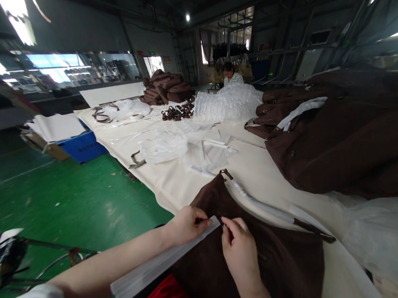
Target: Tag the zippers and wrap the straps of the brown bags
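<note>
A soft, dark brown bag of smooth material (290,260) is being supported by a long, cream-covered table (169,183), directly beneath and in front of both hands. Its pointed upper corner is being carried beyond the fingertips, and its broad body is being spread to the right of the right hand (241,247). A long, flat, whitish translucent strip (167,255) is being gripped near its upper end between the thumb and curled fingers of the left hand (193,223); the rest of it is being slanted down beside the left forearm, across the bag's left side. The thumb and forefinger of the right hand are being brought together at a small dark part just beside that end of the strip; what is being pinched there cannot be told. Past the hands, a curved strap in white wrapping (266,208) is being laid along the bag's far edge, near a metal clasp (225,172) at the corner. Farther off, crumpled clear plastic bags (165,145) are being borne by the table, and to the right a large heap of dark brown bags (342,145) is being held there too
</note>
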Available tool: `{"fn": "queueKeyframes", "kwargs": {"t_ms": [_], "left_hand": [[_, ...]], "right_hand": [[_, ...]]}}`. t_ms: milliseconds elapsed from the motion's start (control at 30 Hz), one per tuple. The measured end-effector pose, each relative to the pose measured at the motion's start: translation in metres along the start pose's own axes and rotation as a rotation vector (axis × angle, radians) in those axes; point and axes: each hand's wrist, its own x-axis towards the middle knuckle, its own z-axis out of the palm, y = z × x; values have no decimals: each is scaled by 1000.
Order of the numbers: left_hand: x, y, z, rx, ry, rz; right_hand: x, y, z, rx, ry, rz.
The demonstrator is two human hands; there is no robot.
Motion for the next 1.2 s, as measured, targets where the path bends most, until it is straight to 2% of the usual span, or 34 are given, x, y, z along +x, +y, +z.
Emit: {"fn": "queueKeyframes", "kwargs": {"t_ms": [200,367,467,567,667,733,767,833,933,1000,1100,1200], "left_hand": [[8,2,7,67,71,68],[17,11,6,146,25,-62],[26,10,10,122,20,-126],[29,6,14,65,40,-130],[22,3,14,-61,22,-146],[15,1,12,-286,-47,-199],[12,1,10,-406,-86,-230],[8,-1,8,-530,-121,-266],[7,-6,6,-394,-30,-203],[8,-10,5,-267,32,-128],[9,-12,2,-178,45,-51],[10,-9,1,-135,46,-36]], "right_hand": [[1,2,-1,13,1,29],[2,3,0,26,-25,47],[3,5,0,95,-17,102],[1,1,-4,308,-10,283],[-4,-11,-7,640,-202,560],[-7,-20,-5,822,-371,708],[-8,-24,-3,888,-418,750],[-7,-28,3,980,-411,780],[-5,-26,11,1013,-327,788],[-4,-22,14,992,-325,805],[-3,-19,16,954,-324,815],[-4,-19,16,929,-318,826]]}}
